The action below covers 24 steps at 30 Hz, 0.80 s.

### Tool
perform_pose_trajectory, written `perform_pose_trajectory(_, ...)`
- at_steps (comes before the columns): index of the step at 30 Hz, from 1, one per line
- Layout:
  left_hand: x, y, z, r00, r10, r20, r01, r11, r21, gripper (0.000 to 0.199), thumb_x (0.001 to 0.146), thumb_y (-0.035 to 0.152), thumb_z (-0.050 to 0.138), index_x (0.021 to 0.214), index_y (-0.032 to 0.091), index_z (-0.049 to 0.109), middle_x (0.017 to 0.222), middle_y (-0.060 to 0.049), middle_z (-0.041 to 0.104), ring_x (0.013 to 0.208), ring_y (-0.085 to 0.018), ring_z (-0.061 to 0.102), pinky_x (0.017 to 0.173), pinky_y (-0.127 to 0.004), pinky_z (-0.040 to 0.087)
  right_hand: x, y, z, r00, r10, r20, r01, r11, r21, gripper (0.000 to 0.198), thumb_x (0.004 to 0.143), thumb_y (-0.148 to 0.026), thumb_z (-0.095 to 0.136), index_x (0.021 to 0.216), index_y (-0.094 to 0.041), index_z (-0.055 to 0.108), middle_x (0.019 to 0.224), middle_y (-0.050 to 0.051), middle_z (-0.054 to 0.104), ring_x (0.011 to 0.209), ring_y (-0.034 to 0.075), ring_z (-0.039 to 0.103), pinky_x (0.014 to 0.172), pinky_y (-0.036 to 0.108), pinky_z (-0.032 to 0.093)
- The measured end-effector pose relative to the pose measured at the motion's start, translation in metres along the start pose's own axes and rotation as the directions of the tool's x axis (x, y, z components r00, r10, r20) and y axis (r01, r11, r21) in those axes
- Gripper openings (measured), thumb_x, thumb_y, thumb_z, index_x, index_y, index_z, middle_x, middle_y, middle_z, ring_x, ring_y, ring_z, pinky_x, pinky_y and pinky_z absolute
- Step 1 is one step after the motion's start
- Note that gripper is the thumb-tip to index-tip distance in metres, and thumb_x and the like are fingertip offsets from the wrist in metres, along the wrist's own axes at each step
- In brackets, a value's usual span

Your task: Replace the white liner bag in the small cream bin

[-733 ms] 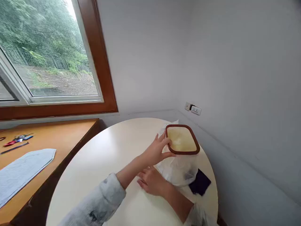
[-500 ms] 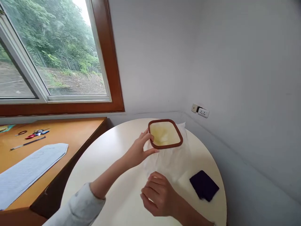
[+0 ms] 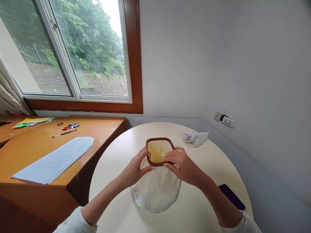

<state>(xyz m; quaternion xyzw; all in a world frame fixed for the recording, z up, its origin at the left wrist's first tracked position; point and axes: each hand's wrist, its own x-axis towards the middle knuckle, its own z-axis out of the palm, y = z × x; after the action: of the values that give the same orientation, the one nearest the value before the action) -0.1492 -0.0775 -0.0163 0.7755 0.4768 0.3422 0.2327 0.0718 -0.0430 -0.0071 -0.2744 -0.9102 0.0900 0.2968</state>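
A rounded-square brown frame (image 3: 160, 139), pale yellow and see-through inside, is held up over the table in front of me; its exact kind is unclear. My left hand (image 3: 138, 166) grips its left side, thumb along the near edge and fingers behind and over the rim. On the opposite side my right hand (image 3: 181, 164) grips the near right corner, fingertips reaching inside the rim. Thin white sheet-like material (image 3: 157, 192) hangs below the frame and spreads on the round table (image 3: 116, 207); part of it is hidden by the hands.
Crumpled white plastic (image 3: 194, 139) lies toward the table's back right. A dark purple folded cloth (image 3: 232, 196) sits by my right forearm. On the wooden desk (image 3: 107, 124) at left are paper sheets (image 3: 58, 158), a pen (image 3: 64, 133) and keys (image 3: 71, 126). Walls stand behind and right.
My right hand has come up and taken hold of the frame, which is nearer me now. The view has shifted left. Crumpled plastic now lies apart at the back.
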Motion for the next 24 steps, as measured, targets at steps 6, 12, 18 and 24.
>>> perform_pose_trajectory(6, -0.013, -0.011, 0.003, 0.997, -0.059, -0.042, 0.059, 0.998, -0.017, 0.019, 0.081, 0.033, 0.053, 0.093, 0.022, 0.043, 0.111, -0.007, 0.051, 0.102, -0.022, 0.047, 0.086, -0.039, 0.041, 0.001, -0.003, 0.016, 0.999, 0.03, 0.03, -0.032, 0.996, 0.078, 0.013, 0.088, -0.02, 0.048, 0.094, -0.021, 0.06, 0.086, 0.0, 0.066, 0.084, 0.014, 0.059, 0.102, 0.043, 0.026)
perform_pose_trajectory(12, -0.018, -0.031, 0.02, 0.983, -0.099, -0.154, 0.059, 0.967, -0.246, 0.074, 0.068, 0.034, 0.07, 0.129, 0.031, 0.028, 0.143, -0.008, 0.027, 0.131, -0.027, 0.026, 0.106, -0.044, 0.026, 0.001, -0.001, 0.027, 0.999, 0.044, -0.01, -0.042, 0.99, 0.136, 0.008, 0.087, -0.019, 0.049, 0.09, -0.022, 0.056, 0.086, -0.001, 0.065, 0.083, 0.014, 0.059, 0.107, 0.047, 0.019)
perform_pose_trajectory(18, -0.015, -0.068, 0.05, 0.983, -0.143, -0.118, 0.064, 0.859, -0.508, 0.126, 0.058, 0.034, 0.079, 0.137, 0.034, -0.02, 0.149, -0.01, 0.013, 0.133, -0.03, 0.022, 0.107, -0.049, 0.022, -0.001, -0.001, 0.032, 0.999, 0.01, -0.034, -0.004, 0.987, 0.161, 0.009, 0.087, -0.018, 0.046, 0.092, -0.022, 0.053, 0.091, 0.0, 0.064, 0.089, 0.014, 0.058, 0.11, 0.047, 0.015)
perform_pose_trajectory(24, -0.009, -0.082, 0.07, 0.992, -0.114, -0.057, 0.058, 0.8, -0.598, 0.133, 0.054, 0.034, 0.08, 0.137, 0.026, -0.024, 0.138, -0.015, 0.037, 0.126, -0.03, 0.036, 0.104, -0.048, 0.028, -0.003, 0.004, 0.033, 0.998, 0.019, -0.062, -0.006, 0.98, 0.197, 0.008, 0.086, -0.016, 0.046, 0.089, -0.021, 0.051, 0.091, 0.001, 0.063, 0.09, 0.014, 0.058, 0.11, 0.049, 0.013)
